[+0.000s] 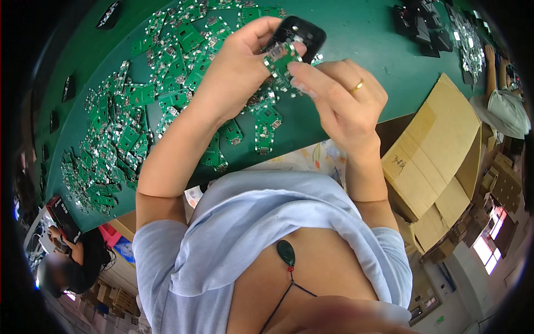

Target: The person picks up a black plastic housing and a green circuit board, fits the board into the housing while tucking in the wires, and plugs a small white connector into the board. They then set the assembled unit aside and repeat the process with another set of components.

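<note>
The big green counter (356,33) is covered on one side with a heap of small green circuit boards (128,128). A brown cardboard box (434,150) stands just beside the counter edge. Some black plastic shells (420,28) lie at the far end. Above the heap, the left hand (239,67) is closed around a black plastic shell (303,30). The right hand (339,100), with a gold ring (357,86), pinches one green circuit board (281,58) between thumb and fingers, right against that shell.
</note>
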Tool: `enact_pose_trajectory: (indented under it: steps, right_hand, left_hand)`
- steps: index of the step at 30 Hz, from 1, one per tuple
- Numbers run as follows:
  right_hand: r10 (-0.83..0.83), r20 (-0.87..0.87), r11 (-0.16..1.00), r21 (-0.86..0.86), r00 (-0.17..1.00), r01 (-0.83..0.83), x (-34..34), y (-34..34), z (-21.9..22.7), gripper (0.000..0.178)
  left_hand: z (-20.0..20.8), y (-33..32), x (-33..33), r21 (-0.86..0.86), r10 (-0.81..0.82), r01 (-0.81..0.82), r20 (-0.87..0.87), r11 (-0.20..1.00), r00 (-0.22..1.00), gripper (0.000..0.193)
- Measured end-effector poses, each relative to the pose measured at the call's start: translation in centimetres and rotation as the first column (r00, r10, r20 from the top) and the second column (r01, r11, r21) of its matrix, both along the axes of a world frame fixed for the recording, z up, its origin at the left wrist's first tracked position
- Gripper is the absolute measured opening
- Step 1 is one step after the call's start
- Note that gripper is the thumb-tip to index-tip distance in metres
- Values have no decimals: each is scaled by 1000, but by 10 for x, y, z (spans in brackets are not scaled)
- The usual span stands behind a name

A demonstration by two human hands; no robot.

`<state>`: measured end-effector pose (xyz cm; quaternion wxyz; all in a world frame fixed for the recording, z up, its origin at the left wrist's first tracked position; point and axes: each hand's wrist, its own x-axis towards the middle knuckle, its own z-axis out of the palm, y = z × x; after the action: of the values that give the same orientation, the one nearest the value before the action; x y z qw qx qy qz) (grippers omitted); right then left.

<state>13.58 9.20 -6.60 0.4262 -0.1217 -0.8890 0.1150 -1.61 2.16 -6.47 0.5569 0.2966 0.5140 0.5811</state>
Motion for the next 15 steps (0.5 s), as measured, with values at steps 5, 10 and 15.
enact_pose_trajectory:
  steps: [5, 10, 15]
  right_hand:
    - [-26, -110, 999, -27, 994, 23, -1, 8, -3, 30]
    - [-170, -141, 971, -195, 975, 141, -3, 9, 4, 22]
    - [-123, -112, 981, -165, 986, 104, -10, 9, 6, 19]
  left_hand:
    - [0, -3, 13, 87, 106, -97, -101, 991, 989, 27]
    - [11, -8, 16, 105, 100, -91, -87, 990, 991, 35]
    - [10, -7, 19, 213, 166, -144, -92, 967, 982, 41]
